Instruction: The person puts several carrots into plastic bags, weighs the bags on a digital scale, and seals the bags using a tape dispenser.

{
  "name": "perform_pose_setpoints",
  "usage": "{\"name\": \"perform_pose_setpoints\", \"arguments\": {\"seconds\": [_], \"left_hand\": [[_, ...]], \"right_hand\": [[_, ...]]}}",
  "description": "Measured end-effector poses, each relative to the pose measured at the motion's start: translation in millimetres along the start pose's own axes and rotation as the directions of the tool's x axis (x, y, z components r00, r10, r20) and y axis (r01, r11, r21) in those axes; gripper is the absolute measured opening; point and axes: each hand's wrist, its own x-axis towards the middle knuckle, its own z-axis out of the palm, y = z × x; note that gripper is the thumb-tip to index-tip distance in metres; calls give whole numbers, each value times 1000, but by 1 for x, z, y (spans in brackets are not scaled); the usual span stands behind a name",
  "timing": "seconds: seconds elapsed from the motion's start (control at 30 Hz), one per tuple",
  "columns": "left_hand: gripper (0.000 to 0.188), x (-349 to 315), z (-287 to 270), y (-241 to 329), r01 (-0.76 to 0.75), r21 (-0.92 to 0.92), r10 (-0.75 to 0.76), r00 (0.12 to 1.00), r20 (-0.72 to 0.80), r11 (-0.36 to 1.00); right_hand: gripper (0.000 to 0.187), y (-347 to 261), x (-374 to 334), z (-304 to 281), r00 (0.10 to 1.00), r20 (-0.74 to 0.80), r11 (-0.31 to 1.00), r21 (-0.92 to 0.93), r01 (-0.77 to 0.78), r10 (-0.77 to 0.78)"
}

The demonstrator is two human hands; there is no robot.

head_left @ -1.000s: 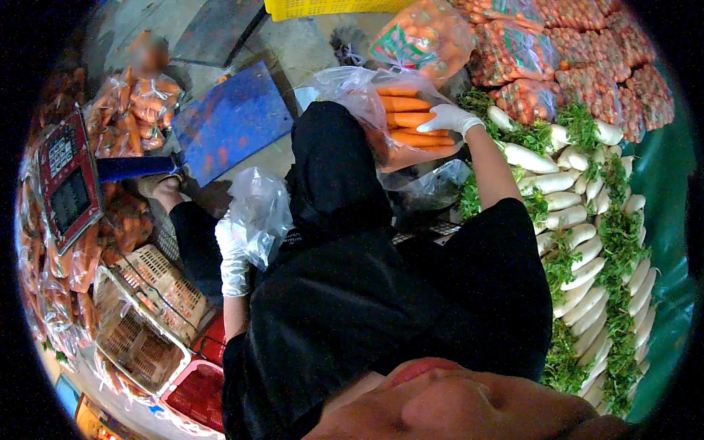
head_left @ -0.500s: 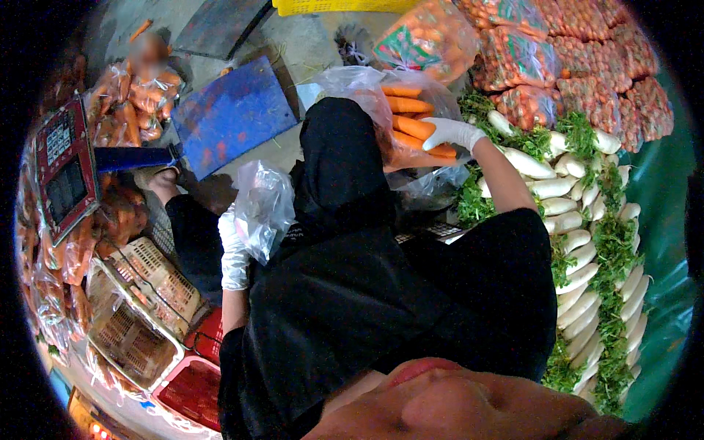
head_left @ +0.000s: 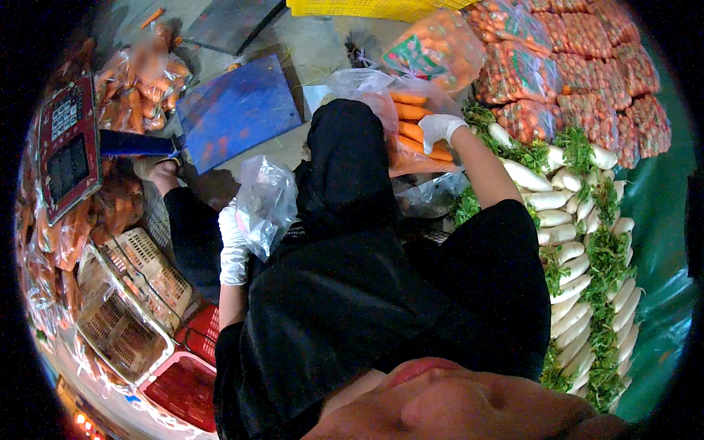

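My left hand (head_left: 234, 246), in a white glove, is closed on a crumpled clear plastic bag (head_left: 267, 202) in front of my black clothing. Ahead and to the right, my right hand (head_left: 441, 132), also gloved, curls its fingers over a carrot (head_left: 412, 132) at the mouth of a large clear bag (head_left: 359, 82). Several thick orange carrots lie side by side in that bag. My fingertips there are partly hidden against the carrots.
A scale with a blue platform (head_left: 238, 114) and a red-framed display (head_left: 70, 150) stands left. White radishes (head_left: 561, 235) with leafy greens line the right, below stacked bags of carrots (head_left: 513, 70). Plastic baskets (head_left: 121, 330) sit lower left, near bagged carrots (head_left: 139, 95).
My right hand has shifted slightly left and its fingers have curled more over the carrots. The left hand still grips the plastic bag. The whole view has shifted a little.
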Motion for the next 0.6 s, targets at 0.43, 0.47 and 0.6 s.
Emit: {"name": "perform_pose_setpoints", "arguments": {"seconds": [0.43, 0.47, 0.6], "left_hand": [[23, 4, -38, 50, 44, 330, -101, 982, 158, 943], [21, 4, -40, 53, 38, 461, -115, 983, 140, 886], [25, -2, -50, 60, 190, 242, -198, 980, 8, 951]], "right_hand": [[91, -1, 2, 18, 991, -112, 993, 78, 87, -78], [86, 3, -4, 18, 968, -185, 949, 235, 210, -169], [63, 7, 4, 20, 989, -102, 994, 20, 107, -105]]}}
